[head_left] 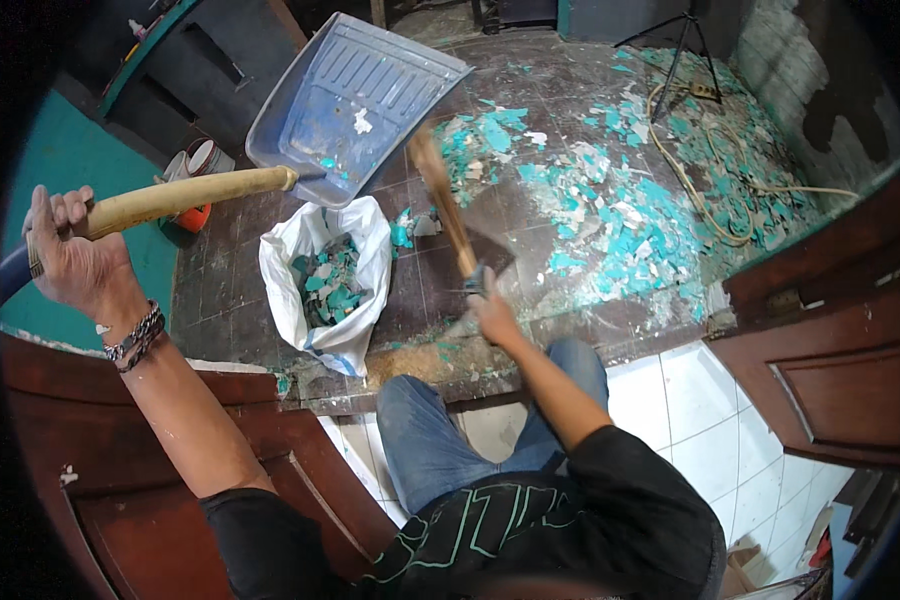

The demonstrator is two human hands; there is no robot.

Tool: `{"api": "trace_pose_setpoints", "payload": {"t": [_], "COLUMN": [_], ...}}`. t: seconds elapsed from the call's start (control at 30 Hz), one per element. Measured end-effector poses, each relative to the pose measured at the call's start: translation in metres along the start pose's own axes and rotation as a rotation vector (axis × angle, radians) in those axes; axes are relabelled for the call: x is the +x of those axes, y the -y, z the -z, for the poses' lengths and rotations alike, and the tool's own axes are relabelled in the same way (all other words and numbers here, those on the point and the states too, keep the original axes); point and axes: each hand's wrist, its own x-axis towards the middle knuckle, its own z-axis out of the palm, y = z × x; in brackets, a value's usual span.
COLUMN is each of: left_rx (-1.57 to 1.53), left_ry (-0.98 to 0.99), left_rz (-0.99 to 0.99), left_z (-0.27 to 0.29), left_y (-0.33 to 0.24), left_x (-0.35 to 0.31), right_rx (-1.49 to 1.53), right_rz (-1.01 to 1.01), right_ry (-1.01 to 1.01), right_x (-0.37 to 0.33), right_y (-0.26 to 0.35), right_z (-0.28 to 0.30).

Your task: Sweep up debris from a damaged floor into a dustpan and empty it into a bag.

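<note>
Left hand (78, 258): fingers (68, 207) wrapped round dustpan handle (190, 193)
Right hand (492, 312): fingers gripping long brown tool (451, 218), blurred
Sack (377, 257): white, flakes (332, 296) inside

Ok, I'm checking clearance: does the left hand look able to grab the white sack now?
Probably not: the left hand grips the dustpan handle, so it would likely need freeing before grasping the white sack.

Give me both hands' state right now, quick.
Left hand: closed, holding the yellowish handle of the blue dustpan.
Right hand: closed, holding a blurred brown tool.
</note>
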Motion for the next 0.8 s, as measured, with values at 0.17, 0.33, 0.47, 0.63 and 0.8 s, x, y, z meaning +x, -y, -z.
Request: {"api": "trace_pose_setpoints", "payload": {"t": [0.17, 0.33, 0.47, 0.63, 0.8], "left_rx": [0.061, 0.102, 0.132, 0.119, 0.065], "left_ry": [-0.025, -0.072, -0.039, -0.052, -0.155], "left_rz": [0.043, 0.096, 0.129, 0.081, 0.109], "left_z": [0.012, 0.034, 0.024, 0.015, -0.014], "left_y": [0.076, 0.149, 0.193, 0.214, 0.219], "left_x": [0.015, 0.011, -0.002, -0.025, -0.054], "right_rx": [-0.284, -0.580, -0.482, -0.434, -0.283], "right_rz": [0.038, -0.127, -0.313, -0.379, -0.248], "right_ry": [0.278, 0.360, 0.238, 0.054, -0.237], "right_x": [0.094, 0.152, 0.197, 0.185, 0.141], "right_y": [-0.018, -0.064, -0.080, -0.095, -0.119], "right_z": [-0.104, -0.126, -0.079, -0.016, 0.030]}}
